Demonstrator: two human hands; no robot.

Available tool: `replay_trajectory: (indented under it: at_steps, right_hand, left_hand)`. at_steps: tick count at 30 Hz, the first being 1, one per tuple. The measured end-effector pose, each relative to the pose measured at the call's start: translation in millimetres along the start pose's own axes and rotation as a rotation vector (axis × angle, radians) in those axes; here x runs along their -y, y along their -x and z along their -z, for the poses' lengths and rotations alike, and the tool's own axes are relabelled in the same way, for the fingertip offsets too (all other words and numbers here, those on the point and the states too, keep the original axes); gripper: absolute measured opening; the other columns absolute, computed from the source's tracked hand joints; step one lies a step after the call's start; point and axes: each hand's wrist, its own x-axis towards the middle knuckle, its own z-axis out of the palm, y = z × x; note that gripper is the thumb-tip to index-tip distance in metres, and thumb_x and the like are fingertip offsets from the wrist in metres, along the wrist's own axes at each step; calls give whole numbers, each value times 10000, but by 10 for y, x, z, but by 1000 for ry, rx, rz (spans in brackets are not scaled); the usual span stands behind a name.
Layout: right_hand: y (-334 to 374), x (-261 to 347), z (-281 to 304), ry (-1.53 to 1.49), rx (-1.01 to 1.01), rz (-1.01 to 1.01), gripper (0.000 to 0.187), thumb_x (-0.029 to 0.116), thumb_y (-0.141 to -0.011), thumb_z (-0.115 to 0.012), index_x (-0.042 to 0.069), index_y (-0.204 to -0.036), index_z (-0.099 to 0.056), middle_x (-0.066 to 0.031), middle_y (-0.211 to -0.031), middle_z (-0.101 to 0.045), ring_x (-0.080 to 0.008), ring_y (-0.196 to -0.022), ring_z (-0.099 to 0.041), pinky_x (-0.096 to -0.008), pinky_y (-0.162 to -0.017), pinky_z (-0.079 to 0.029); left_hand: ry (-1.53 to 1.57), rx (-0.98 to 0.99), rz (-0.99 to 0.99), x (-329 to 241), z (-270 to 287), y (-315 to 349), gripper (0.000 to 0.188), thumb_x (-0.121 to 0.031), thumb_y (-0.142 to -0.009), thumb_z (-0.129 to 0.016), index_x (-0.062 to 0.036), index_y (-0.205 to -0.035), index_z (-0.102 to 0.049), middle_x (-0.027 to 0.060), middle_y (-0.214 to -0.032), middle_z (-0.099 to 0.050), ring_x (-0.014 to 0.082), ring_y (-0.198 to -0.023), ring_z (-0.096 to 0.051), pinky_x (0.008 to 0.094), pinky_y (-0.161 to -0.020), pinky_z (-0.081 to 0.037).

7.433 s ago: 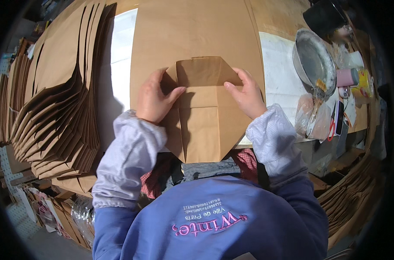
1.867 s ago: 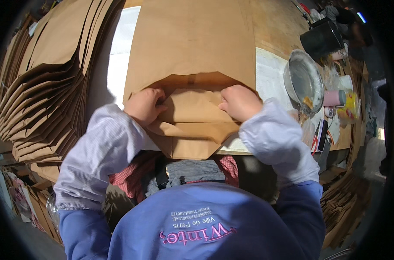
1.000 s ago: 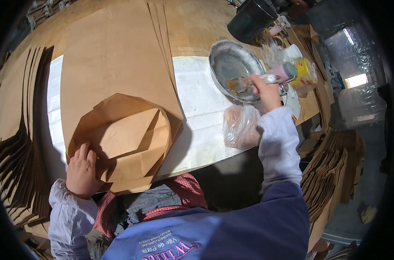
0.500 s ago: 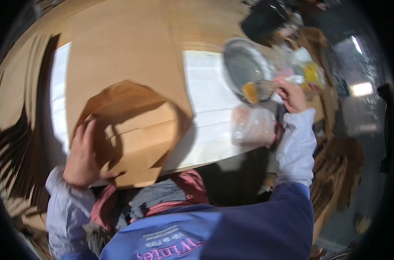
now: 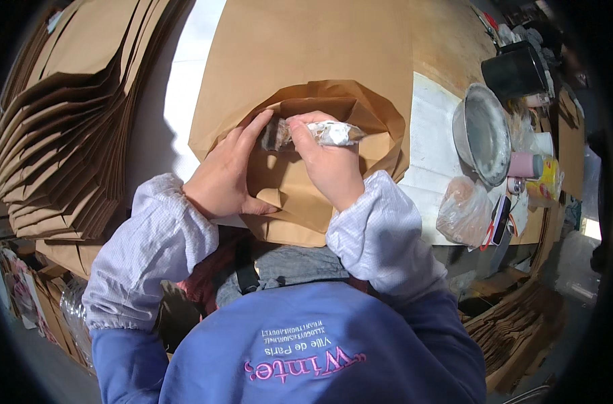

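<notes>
Brush held within the open paper bag.
The left hand, spread, touches the bag's left rim; the right hand pinches the brush by its wrapped handle. The bag lies near the front edge of the desk. It seems best to steady it and stroke evenly.

You have two hands here, one left hand and one right hand, and two sleeve covers. Before you are one opened paper bag and one brush. To your right you have one metal basin, one black bucket, one pink cup, one white cup and one clear plastic bag. The folded bags on your left overlap too much for you to count.
</notes>
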Motion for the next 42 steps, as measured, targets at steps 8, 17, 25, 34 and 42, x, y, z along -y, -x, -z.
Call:
replay_trajectory:
  at_steps: [8, 17, 25, 34, 42]
  right_hand:
    - [313, 396, 479, 249, -71, -46, 33, 78, -870, -681, 50, -879, -697, -29, -770, -668, -91, -667, -599, -255, -603, -496]
    - [418, 390, 1114, 637, 125, 85, 53, 46, -801, -660, -1, -811, -683, -104, -708, -677, -167, -565, -589, -277, -553, -462]
    - [297, 955, 1172, 582, 348, 499, 195, 85, -808, -696, -22, -970, -708, -108, -756, -685, -204, -633, -639, -333, -572, -496]
    - [-172, 364, 744, 710, 655, 660, 281, 134, -811, -744, 27, -1066, -695, -129, -779, -625, -290, -712, -616, -373, -622, -492]
    - [127, 689, 1080, 473, -65, 48, 100, 76, -903, -638, -5, -951, -672, -66, -848, -704, -114, -723, -627, -258, -672, -501]
  left_hand:
    - [-8, 29, 93, -79, 30, 10, 1280, -182, -482, -931, -106, -1529, -199, 213, -1305, -467, 438, -1172, -498, 461, -1014, -438]
    - [-69, 54, 154, -141, 26, -34, 1180, -183, -514, -910, -87, -1493, -258, 182, -1281, -487, 405, -1171, -517, 451, -1005, -450]
    - [-297, 149, -5, 12, 101, -5, 472, -287, -549, -804, 80, -790, -629, 282, -1135, -633, 425, -1109, -589, 438, -946, -493]
    - [-364, 209, 2, 18, 82, -5, 523, -282, -558, -784, 83, -888, -608, 281, -1188, -620, 424, -1177, -566, 423, -994, -480]
    - [-131, 62, 155, 39, 51, -100, 143, -128, -864, -619, -2, -885, -557, 200, -867, -619, 402, -873, -612, 477, -752, -492]
